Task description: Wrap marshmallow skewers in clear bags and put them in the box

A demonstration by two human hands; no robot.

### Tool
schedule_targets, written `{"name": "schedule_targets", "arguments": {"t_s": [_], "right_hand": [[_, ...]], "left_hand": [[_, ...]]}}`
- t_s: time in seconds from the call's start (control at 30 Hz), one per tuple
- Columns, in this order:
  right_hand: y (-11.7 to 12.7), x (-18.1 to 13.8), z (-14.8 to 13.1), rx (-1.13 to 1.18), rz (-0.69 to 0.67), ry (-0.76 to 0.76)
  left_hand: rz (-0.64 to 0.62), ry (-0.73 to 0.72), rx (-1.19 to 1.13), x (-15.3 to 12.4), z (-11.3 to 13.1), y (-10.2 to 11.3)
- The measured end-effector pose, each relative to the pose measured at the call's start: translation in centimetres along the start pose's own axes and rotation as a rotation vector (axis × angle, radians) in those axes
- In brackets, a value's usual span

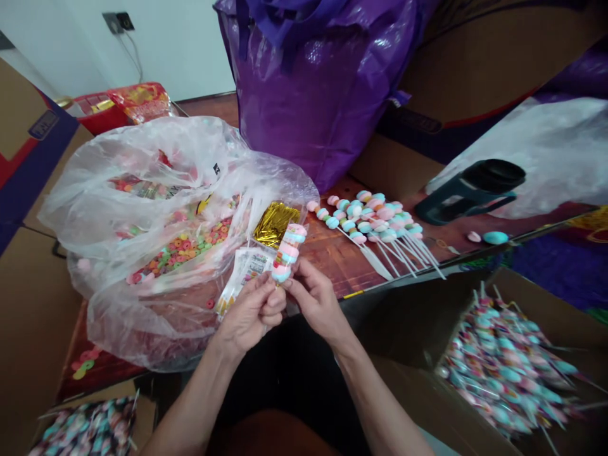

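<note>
A marshmallow skewer (pixel 289 252) of pink and blue sweets stands upright, tilted slightly right, in what looks like a clear wrapper. My left hand (pixel 259 305) is closed around its lower end; the stick is hidden. Beside it, my right hand (pixel 316 299) is pinched at the wrapper's base, where a tiny gold bit, seemingly a twist tie, shows between the fingertips. Just behind lies a bundle of gold twist ties (pixel 275 223). Printed clear bags (pixel 246 271) are stacked left of the skewer. More marshmallow skewers (pixel 380 218) lie in a pile on the table to the right.
A large clear plastic bag (pixel 190 237) with ring sweets covers the table's left. Behind stand a purple bag (pixel 313 95) and a red basket (pixel 97 114). A dark tumbler (pixel 468 190) lies at right. Boxes of skewers sit below right (pixel 503 367) and below left (pixel 90 424).
</note>
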State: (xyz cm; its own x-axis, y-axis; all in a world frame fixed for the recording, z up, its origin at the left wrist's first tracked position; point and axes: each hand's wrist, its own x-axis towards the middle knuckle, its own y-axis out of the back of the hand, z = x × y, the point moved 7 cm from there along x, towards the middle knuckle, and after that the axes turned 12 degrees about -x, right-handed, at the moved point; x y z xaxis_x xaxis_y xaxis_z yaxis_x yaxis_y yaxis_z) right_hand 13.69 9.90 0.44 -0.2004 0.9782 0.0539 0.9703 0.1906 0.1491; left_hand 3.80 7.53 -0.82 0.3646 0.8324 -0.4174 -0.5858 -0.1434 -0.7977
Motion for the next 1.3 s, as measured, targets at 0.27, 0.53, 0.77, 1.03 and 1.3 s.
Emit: {"name": "schedule_targets", "arguments": {"t_s": [0.27, 0.53, 0.77, 1.03, 1.3], "right_hand": [[0.3, -1.0, -0.3, -0.259, 0.163, 0.03], [1.1, -2.0, 0.8, -0.125, 0.174, -0.039], [1.8, -3.1, -2.5, -0.668, 0.275, 0.529], [1.6, -3.9, -3.8, -0.795, 0.53, 0.653], [4.4, -4.1, -2.5, -0.335, 0.398, 0.112]], "left_hand": [[0.17, -0.488, 0.384, -0.5, 0.6, 0.9], [0.195, -0.153, -0.08, 0.9, -0.5, 1.6], [0.233, -0.101, -0.193, 1.1, -1.0, 1.2], [0.176, -0.11, -0.231, 0.9, -2.4, -0.7], [-0.074, -0.27, 0.101, 1.0, -1.3, -2.4]]}}
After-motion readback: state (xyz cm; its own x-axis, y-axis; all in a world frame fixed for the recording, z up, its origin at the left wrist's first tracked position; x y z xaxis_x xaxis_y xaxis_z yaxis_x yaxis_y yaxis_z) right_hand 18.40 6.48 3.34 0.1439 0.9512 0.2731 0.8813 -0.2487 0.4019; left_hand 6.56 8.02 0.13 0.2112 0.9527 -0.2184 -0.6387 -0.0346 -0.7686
